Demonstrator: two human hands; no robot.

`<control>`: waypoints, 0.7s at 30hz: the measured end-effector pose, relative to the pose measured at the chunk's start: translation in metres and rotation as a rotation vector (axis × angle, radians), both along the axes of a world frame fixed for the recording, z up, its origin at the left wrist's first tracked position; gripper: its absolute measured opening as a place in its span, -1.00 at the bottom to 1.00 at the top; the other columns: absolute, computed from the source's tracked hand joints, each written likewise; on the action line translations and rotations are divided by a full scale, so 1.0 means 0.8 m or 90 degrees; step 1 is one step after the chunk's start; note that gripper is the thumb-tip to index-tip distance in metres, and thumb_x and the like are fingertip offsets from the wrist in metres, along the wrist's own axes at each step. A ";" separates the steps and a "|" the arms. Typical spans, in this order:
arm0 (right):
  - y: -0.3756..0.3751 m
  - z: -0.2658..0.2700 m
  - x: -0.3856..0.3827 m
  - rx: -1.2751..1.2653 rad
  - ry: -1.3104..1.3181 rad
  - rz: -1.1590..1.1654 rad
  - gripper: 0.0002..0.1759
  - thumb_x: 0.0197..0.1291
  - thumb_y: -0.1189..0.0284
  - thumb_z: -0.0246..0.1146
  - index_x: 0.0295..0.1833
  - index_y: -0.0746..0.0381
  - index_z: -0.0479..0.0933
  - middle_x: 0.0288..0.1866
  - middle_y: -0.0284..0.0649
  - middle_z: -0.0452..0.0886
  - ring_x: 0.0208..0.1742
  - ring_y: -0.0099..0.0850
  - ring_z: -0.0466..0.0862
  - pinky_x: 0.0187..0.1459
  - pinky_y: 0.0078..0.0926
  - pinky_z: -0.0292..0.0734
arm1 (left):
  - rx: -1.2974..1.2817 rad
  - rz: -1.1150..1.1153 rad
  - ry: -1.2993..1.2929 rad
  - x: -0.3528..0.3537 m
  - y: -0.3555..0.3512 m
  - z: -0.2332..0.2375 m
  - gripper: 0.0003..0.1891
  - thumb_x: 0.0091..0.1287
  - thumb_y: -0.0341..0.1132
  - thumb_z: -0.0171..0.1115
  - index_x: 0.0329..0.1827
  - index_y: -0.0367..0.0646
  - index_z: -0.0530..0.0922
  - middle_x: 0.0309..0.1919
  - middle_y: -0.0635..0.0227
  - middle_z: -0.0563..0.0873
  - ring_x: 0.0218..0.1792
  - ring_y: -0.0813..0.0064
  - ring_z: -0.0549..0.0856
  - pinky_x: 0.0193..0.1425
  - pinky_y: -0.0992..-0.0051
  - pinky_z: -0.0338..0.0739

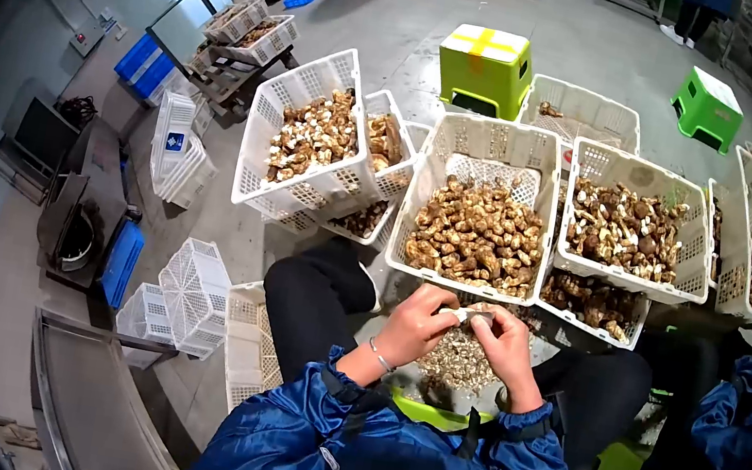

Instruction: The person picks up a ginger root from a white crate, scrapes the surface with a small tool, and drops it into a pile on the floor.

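Both my hands meet low in the centre of the head view, over a pile of pale brown scraps (457,358) on the floor between my knees. My left hand (418,322) has its fingers closed round a small whitish piece (459,315), too small to name surely. My right hand (504,346) pinches at the other end of it, close beside a thin dark object that I cannot make out. Just beyond my hands stands a white crate (464,279) with brown mushrooms (477,233) in it.
Mushroom crates stand at the left (255,157) and right (625,277). Green stools (482,80) (708,109) are behind them. A co-worker's blue sleeve (744,426) is at the far right. Empty white crates (194,295) and a metal table (91,387) are at the left.
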State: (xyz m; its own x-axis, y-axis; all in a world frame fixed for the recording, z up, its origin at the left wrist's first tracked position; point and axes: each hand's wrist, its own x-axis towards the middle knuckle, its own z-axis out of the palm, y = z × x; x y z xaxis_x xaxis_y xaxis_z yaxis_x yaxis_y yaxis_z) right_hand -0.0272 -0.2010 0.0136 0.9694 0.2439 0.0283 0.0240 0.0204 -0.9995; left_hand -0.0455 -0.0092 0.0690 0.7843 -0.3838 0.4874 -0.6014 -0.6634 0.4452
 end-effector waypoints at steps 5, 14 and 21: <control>-0.008 0.005 0.005 -0.061 0.053 0.011 -0.81 0.35 0.40 0.27 -0.24 0.32 0.65 -0.43 -0.39 0.67 -0.41 -0.70 0.53 -0.37 -0.59 0.42 | 0.097 0.103 -0.203 0.043 0.066 0.041 -0.76 -0.04 -0.57 0.40 -0.29 -0.13 0.64 -0.13 0.19 0.68 -0.11 0.12 0.67 -0.04 0.23 0.60; -0.004 0.012 0.014 -0.188 0.041 0.010 -0.80 0.28 0.38 0.30 -0.23 0.32 0.65 -0.48 -0.27 0.64 -0.42 -0.59 0.57 -0.35 -0.48 0.45 | 0.160 0.453 -0.083 0.224 0.198 0.034 -0.54 0.01 -0.54 0.32 0.06 -0.15 0.68 0.17 -0.14 0.57 0.21 -0.13 0.51 0.35 0.12 0.43; 0.006 -0.023 0.026 -0.191 0.074 -0.004 -0.78 0.26 0.36 0.32 -0.29 0.32 0.59 -0.50 -0.23 0.61 -0.45 -0.58 0.52 -0.35 -0.47 0.47 | 0.312 0.108 0.158 0.272 0.066 -0.238 -0.70 0.08 -0.46 0.32 -0.08 -0.10 0.72 -0.11 0.29 0.72 -0.01 0.14 0.62 0.17 0.25 0.56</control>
State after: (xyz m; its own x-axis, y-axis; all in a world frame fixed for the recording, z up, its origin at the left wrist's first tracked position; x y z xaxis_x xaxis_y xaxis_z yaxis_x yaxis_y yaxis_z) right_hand -0.0062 -0.1966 -0.0051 0.9634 0.2183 -0.1556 -0.0923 -0.2748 -0.9570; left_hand 0.1724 0.0439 -0.1211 0.9229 -0.3773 0.0770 -0.3850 -0.9060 0.1756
